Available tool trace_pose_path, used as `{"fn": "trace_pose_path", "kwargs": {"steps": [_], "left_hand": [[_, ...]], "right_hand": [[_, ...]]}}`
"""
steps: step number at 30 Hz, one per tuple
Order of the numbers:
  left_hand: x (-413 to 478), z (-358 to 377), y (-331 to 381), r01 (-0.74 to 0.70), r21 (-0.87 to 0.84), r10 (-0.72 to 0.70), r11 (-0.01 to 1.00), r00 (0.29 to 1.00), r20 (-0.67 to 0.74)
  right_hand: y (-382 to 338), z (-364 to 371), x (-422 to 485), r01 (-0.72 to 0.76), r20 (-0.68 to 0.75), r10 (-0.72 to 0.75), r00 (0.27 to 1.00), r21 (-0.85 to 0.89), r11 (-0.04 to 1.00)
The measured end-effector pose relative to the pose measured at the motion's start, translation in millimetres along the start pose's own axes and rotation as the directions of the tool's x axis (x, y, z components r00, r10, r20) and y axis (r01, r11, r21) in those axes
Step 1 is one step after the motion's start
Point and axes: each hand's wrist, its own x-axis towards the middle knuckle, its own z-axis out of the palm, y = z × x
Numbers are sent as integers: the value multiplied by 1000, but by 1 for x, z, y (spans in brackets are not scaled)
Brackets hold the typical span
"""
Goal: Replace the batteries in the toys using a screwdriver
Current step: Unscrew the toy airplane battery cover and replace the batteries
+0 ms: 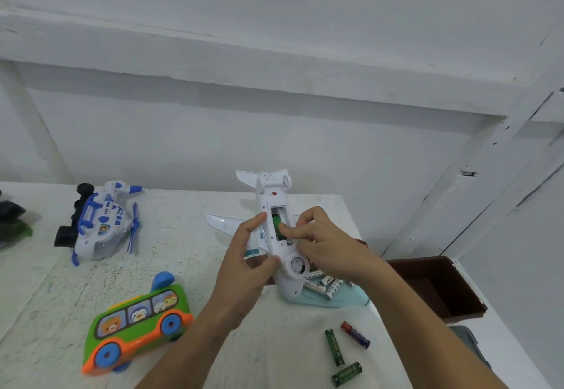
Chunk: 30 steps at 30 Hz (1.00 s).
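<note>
White plastic toy plane [272, 188] is held belly-up above the bench [183, 266], towards its far right corner, with the battery compartment [279, 210] uncovered and one green battery [276, 223] lying in it. The single head view shows the left hand [244, 254] wrapped round the fuselage from the left, thumb along the upper side and fingers curled underneath. The right hand [320, 245] comes in from the right with its fingers bunched narrowly and a fingertip on the green battery; which digit it is I cannot quite tell. Two more green cells [334, 347] and a red-and-blue cell [355, 334] lie loose by the bench's near right edge, while white batteries [323, 285] wait on a pale blue tray [345, 300] under the plane's nose, so this is probably the last old cell being eased out. To do it well, push the cell towards its spring end, lift the free end, and keep the left grip firm so the plane does not twist. An orange shape [361, 242] behind the right hand may be the screwdriver handle. A green and orange bus [137, 321] sits by the near left edge and a blue and white helicopter [100, 220] at the far left.
</note>
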Motion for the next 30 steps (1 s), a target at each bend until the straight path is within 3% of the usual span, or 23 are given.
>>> {"fn": "trace_pose_path", "kwargs": {"steps": [7, 13, 17, 20, 22, 24, 25, 27, 29, 30], "left_hand": [[4, 9, -1, -13, 10, 14, 1000, 999, -30], [10, 14, 4, -5, -23, 5, 1000, 999, -35], [11, 8, 3, -3, 1, 3, 1000, 997, -78], [12, 1, 0, 4, 10, -3, 1000, 991, -131], [11, -4, -3, 11, 6, -10, 1000, 985, -170], [10, -9, -5, 16, 2, -16, 1000, 980, -200], [10, -10, -5, 18, 1, -18, 1000, 978, -209], [9, -13, -7, 22, 6, -20, 1000, 976, -219], [8, -13, -8, 24, 9, -22, 1000, 975, -222], [7, -13, -9, 27, 9, -25, 1000, 975, -220]], "right_hand": [[9, -4, 5, 68, -12, -68, 998, -43, 997], [11, -13, 11, 106, -60, -105, 993, 26, 994], [15, -20, 12, 111, -35, -105, 994, 305, 946], [20, -29, 13, 60, 28, -92, 995, 560, 827], [32, -33, 17, 16, 28, -52, 998, 725, 689], [45, -31, 23, -19, 5, 24, 1000, 778, 628], [51, -28, 25, -28, -22, 61, 998, 704, 710], [62, -20, 29, -50, -71, 73, 995, 287, 957], [65, -10, 32, -38, 1, 39, 999, -149, 988], [66, -5, 33, -32, 57, 48, 997, -260, 965]]}}
